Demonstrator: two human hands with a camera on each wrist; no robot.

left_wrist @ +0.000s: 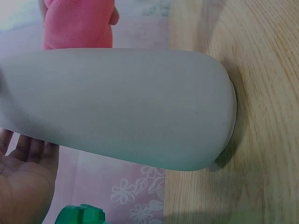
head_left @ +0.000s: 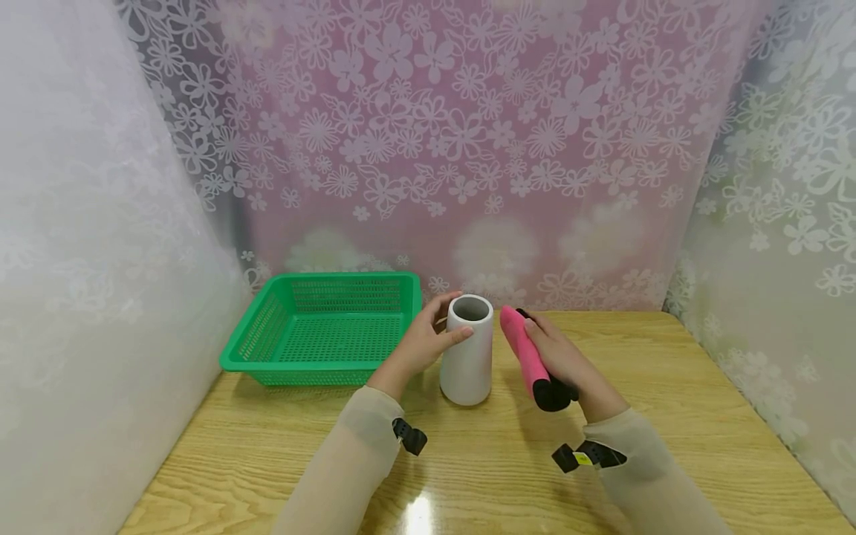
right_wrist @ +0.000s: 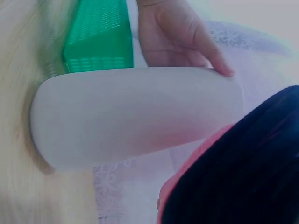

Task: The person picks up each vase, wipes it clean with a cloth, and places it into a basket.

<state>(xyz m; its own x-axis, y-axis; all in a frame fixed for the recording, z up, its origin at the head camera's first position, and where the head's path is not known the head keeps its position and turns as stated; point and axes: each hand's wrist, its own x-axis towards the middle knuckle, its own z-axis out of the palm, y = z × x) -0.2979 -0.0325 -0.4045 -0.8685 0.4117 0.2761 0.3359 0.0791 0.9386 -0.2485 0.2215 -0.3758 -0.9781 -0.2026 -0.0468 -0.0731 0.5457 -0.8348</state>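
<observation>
A tall white vase (head_left: 467,364), round-mouthed and wider toward its base, stands upright on the wooden table. My left hand (head_left: 428,336) holds it near the top, thumb across the front and fingers behind the left side. In the right wrist view the left thumb tip lies close to the rim end of the vase (right_wrist: 135,116). To the right of the vase, my right hand (head_left: 558,355) grips a soft pink-and-black fabric item (head_left: 524,348), its black end hanging lowest. That fabric item (left_wrist: 79,23) shows behind the vase in the left wrist view.
A green plastic basket (head_left: 321,366) with perforated sides sits at the back left, just beyond the left forearm. Flowered curtains (head_left: 461,148) enclose the table (head_left: 635,371) at the back and both sides. Each sleeve carries a black wrist camera.
</observation>
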